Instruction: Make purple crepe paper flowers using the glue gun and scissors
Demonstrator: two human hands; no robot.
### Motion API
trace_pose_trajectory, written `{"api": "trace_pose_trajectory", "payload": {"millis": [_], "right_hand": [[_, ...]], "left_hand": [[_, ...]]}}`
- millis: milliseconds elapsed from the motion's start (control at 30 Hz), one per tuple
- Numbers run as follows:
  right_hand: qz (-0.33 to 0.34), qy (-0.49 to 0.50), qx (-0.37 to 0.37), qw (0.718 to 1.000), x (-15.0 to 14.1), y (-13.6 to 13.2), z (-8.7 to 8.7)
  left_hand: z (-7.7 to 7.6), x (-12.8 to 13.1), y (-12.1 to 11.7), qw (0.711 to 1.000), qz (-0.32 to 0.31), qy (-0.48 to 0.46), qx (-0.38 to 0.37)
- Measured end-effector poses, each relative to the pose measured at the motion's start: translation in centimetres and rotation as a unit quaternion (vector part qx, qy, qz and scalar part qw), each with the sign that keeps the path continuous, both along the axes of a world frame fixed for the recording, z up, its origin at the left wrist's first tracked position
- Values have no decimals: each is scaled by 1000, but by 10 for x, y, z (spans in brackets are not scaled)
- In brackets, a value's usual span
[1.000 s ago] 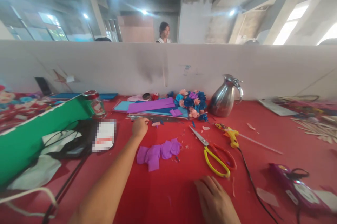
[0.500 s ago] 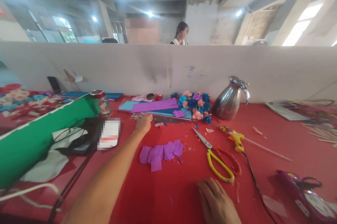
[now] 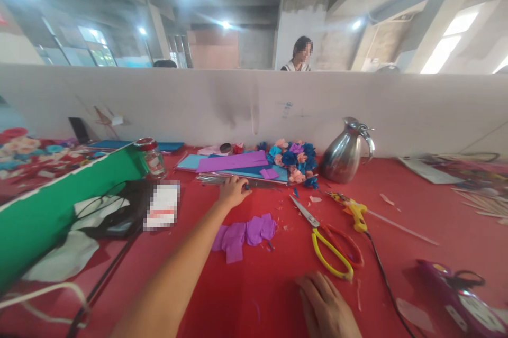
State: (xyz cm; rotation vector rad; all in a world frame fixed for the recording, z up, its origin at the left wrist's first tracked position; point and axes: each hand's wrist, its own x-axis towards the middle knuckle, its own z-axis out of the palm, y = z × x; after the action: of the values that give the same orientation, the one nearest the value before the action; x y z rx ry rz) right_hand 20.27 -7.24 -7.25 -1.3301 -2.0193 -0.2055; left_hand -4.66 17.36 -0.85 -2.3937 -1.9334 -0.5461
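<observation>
My left hand [image 3: 234,191] reaches to the far middle of the red table, its fingers curled down over small paper scraps, with a dark blue scrap [image 3: 246,186] showing at the fingertips. Just behind it lie thin metal wires [image 3: 210,179] and crepe paper sheets, a purple strip [image 3: 234,161] on top. Cut purple paper pieces [image 3: 248,232] overlap in a row in front of the left hand. My right hand [image 3: 327,303] rests on the table near the front edge, fingers stretched out, holding nothing. Close beyond it are scissors [image 3: 331,253] with one yellow and one red handle.
Paper flowers [image 3: 296,161] are heaped by a steel jug [image 3: 345,150]. A yellow glue gun [image 3: 359,216] with its cord lies right of the scissors, a purple device [image 3: 460,295] farther right. At left stand a jar [image 3: 151,159] and a green panel [image 3: 79,190].
My left hand has moved right from beside the wires onto the scraps, its fingers curling. My right hand stays put. The person beyond the partition appears farther right.
</observation>
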Motion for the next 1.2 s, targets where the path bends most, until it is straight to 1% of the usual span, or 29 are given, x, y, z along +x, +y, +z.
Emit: {"api": "trace_pose_trajectory", "payload": {"millis": [67,167,233,333,467,567,633,767,833,900,1033,1133,1200], "right_hand": [[-1,-2,12,1000,0,1,0],[-2,-9,22,1000,-1,2,4],[-3,-14,30,999,-2,2,8],[-3,-14,26,1000,-3,2,13],[-5,-7,14,1000,-4,1,15],[6,-18,21,1000,-3,0,18],[13,-17,16,1000,-3,0,22],[13,-9,1,1000,-4,-2,29],[17,-7,-6,1000,-4,-2,31],[17,-5,-11,1000,-5,-3,31],[5,-4,-14,1000,-6,-4,28],[-7,-6,-9,1000,-6,-4,25],[-11,-4,-15,1000,-5,-5,24]], "left_hand": [[-1,1,0,999,-27,-20,7],[-4,-6,3,994,-82,-75,12],[-7,-12,6,990,-96,-102,15],[-10,-22,12,986,-85,-144,24],[-14,-38,18,976,-45,-213,14],[-16,-49,17,970,-32,-242,-3],[-15,-52,12,970,-36,-241,-16],[-9,-50,0,972,-60,-224,-28],[-7,-47,-4,968,-68,-236,-41],[-6,-46,-5,963,-62,-257,-51],[0,-48,-5,947,-29,-315,-64],[13,-57,-18,926,-11,-371,-66],[28,-69,-37,913,-9,-401,-68]]}}
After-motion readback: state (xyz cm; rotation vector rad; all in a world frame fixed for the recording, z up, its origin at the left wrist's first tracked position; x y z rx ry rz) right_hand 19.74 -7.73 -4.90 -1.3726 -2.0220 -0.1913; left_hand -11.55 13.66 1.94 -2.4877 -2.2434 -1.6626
